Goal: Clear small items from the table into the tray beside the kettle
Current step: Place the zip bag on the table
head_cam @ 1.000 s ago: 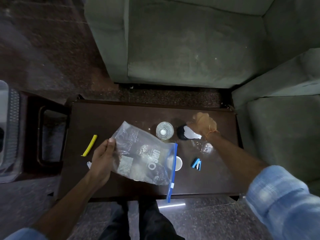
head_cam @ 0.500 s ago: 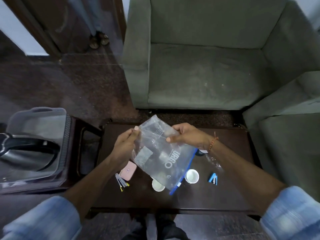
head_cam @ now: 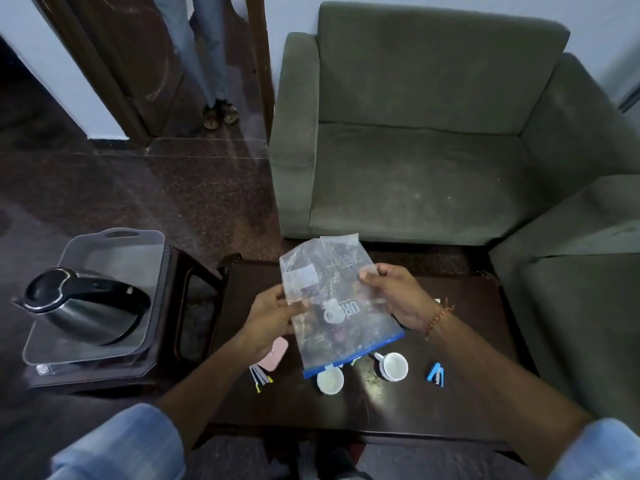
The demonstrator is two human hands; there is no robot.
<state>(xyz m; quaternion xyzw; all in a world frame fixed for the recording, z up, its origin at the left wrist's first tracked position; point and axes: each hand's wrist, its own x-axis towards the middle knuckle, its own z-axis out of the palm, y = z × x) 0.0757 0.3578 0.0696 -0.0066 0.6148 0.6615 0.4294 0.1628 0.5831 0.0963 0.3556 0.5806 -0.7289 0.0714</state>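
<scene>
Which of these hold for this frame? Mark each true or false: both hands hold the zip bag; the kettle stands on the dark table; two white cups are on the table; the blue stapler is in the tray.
1. Both hands hold the zip bag: true, the left hand and right hand each grip an edge.
2. The kettle stands on the dark table: false, it sits in the clear tray on the side stand.
3. Two white cups are on the table: true, one cup and another cup.
4. The blue stapler is in the tray: false, it lies on the table.
</scene>
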